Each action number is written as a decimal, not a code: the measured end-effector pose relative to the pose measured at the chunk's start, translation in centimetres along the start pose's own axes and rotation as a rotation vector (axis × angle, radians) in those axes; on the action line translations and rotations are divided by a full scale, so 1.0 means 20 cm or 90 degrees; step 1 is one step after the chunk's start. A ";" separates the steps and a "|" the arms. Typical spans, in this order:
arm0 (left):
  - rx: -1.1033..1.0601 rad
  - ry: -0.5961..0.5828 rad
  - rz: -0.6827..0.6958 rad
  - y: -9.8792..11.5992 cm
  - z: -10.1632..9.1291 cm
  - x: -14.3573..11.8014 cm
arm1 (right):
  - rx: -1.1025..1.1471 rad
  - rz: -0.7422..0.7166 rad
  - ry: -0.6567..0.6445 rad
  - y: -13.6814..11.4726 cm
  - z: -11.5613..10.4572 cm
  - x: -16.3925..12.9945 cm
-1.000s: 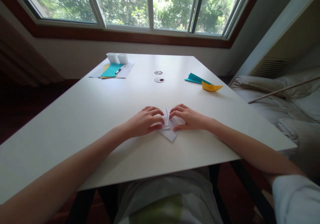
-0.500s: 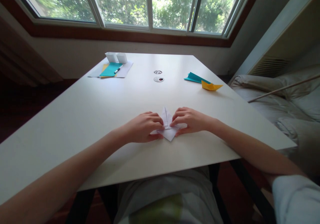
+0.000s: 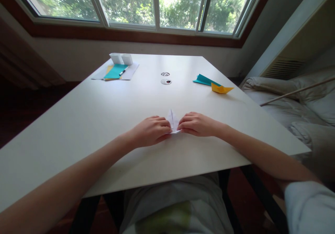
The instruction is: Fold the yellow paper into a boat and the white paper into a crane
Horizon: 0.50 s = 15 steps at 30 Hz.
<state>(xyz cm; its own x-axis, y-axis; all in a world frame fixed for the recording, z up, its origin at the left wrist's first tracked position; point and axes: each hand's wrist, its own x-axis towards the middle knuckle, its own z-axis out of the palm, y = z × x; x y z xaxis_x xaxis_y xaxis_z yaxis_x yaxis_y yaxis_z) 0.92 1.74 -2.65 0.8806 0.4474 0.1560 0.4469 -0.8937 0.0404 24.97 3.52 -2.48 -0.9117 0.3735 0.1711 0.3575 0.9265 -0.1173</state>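
A small folded white paper (image 3: 171,119) lies near the front of the white table, its pointed tip facing away from me. My left hand (image 3: 154,131) grips its left side, thumb below and fingers on top. On the opposite side my right hand (image 3: 195,124) pinches the paper the same way, fingers pressed together. Between the two hands a folded lower edge shows as a short bright band. The paper's outer corners are hidden under my fingers.
A yellow paper boat (image 3: 221,88) and a teal folded paper plane (image 3: 205,80) rest at the right. At the far left, teal sheets (image 3: 115,71), a pen (image 3: 123,70) and white paper boxes (image 3: 121,59) sit on larger sheets. Two round inserts (image 3: 166,82) mark the table (image 3: 104,105).
The paper's lower point, which stuck out toward me, no longer shows and a folded edge is there instead. My hands have drawn slightly closer together, with the right thumb closed in.
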 end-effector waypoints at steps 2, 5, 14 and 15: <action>-0.018 0.011 -0.029 0.00 0.01 0.01 | 0.016 0.008 -0.004 0.00 0.00 0.00; -0.083 0.045 -0.074 0.00 0.03 0.02 | 0.027 0.030 0.006 0.00 0.00 0.00; -0.283 0.134 -0.310 0.01 0.06 0.05 | 0.151 0.240 0.109 -0.02 0.06 0.03; -0.301 0.134 -0.319 0.00 0.06 0.05 | 0.154 0.255 0.113 -0.02 0.06 0.03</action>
<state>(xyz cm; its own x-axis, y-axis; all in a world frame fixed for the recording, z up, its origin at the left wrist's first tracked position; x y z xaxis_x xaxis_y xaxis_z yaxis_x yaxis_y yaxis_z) 2.04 2.14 -3.73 0.5164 0.8345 0.1920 0.6311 -0.5224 0.5733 23.99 3.41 -3.60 -0.6560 0.7197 0.2275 0.5966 0.6790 -0.4278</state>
